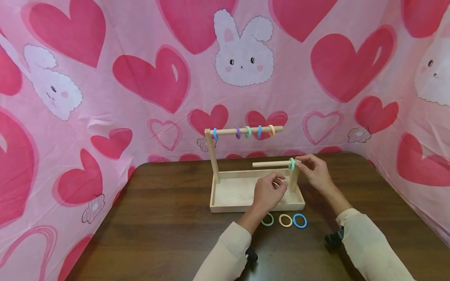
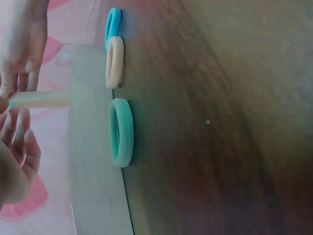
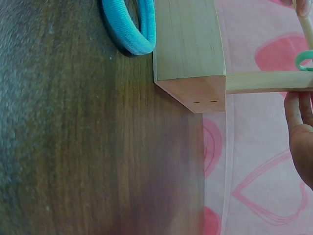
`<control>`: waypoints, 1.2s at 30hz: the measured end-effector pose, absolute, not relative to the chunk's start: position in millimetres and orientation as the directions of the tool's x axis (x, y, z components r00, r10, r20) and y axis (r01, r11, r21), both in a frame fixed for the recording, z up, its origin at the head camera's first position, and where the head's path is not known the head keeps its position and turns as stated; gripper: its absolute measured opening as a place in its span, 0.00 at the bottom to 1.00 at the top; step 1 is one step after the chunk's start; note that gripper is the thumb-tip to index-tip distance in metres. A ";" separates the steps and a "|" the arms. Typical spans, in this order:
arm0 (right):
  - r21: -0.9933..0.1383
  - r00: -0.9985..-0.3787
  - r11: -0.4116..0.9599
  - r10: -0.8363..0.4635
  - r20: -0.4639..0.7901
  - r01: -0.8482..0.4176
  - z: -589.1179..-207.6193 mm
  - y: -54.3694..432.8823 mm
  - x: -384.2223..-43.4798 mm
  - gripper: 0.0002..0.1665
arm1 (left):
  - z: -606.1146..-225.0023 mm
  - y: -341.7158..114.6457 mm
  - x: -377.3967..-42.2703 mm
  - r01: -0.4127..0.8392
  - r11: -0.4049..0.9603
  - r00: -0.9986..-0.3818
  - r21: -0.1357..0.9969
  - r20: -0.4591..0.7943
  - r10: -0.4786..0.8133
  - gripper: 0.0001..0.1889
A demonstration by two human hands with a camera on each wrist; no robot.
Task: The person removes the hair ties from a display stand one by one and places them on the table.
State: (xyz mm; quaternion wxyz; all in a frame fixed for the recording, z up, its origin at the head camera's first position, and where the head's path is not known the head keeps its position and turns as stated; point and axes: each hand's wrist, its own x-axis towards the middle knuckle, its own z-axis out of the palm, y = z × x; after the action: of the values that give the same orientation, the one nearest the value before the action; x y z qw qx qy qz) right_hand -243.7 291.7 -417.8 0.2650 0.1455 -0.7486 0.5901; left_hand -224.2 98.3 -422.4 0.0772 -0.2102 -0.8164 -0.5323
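A wooden rack with a tray base (image 1: 232,208) stands on the table. Mint green hair tie (image 1: 292,165) hangs on its lower bar (image 1: 270,164), close to the right post (image 3: 264,82). My right hand (image 1: 316,173) holds the top of that post between thumb and fingers, beside the tie. Over the tray's front right, my left hand (image 1: 268,191) has loosely bent fingers, and I see nothing in them. In front of the tray lie a green hair tie (image 2: 122,132), a beige hair tie (image 2: 115,62) and a blue hair tie (image 1: 300,221).
Several hair ties hang along the rack's upper bar (image 1: 225,132), among them a purple hair tie (image 1: 238,133) and an orange-beige hair tie (image 1: 272,130). Behind the brown table (image 1: 158,218) hangs a pink cloth (image 1: 140,97) with hearts and rabbits.
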 end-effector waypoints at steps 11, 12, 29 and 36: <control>-0.802 -0.810 0.243 0.093 0.579 -0.545 -418.9 293.1 -242.6 0.12 | -418.7 114.3 -230.8 0.495 0.405 -0.869 0.769 0.446 0.215 0.10; -0.800 -0.808 0.242 0.094 0.582 -0.549 -418.9 293.3 -242.6 0.11 | -418.6 116.1 -231.5 0.500 0.413 -0.865 0.761 0.455 0.210 0.09; -0.787 -0.792 0.239 0.098 0.602 -0.568 -417.8 290.2 -244.7 0.10 | -416.6 127.8 -240.6 0.547 0.534 -0.822 0.645 0.535 0.195 0.10; -0.789 -0.792 0.236 0.104 0.601 -0.567 -418.1 290.2 -246.0 0.10 | -414.3 132.9 -243.0 0.560 0.546 -0.814 0.623 0.537 0.221 0.09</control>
State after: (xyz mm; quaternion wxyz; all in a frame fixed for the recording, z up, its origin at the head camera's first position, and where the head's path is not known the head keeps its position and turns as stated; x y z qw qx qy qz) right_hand -246.0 290.2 -418.1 0.2809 0.1578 -0.7342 0.5976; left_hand -243.0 132.9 -414.3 0.2023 -0.2281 -0.8557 -0.4181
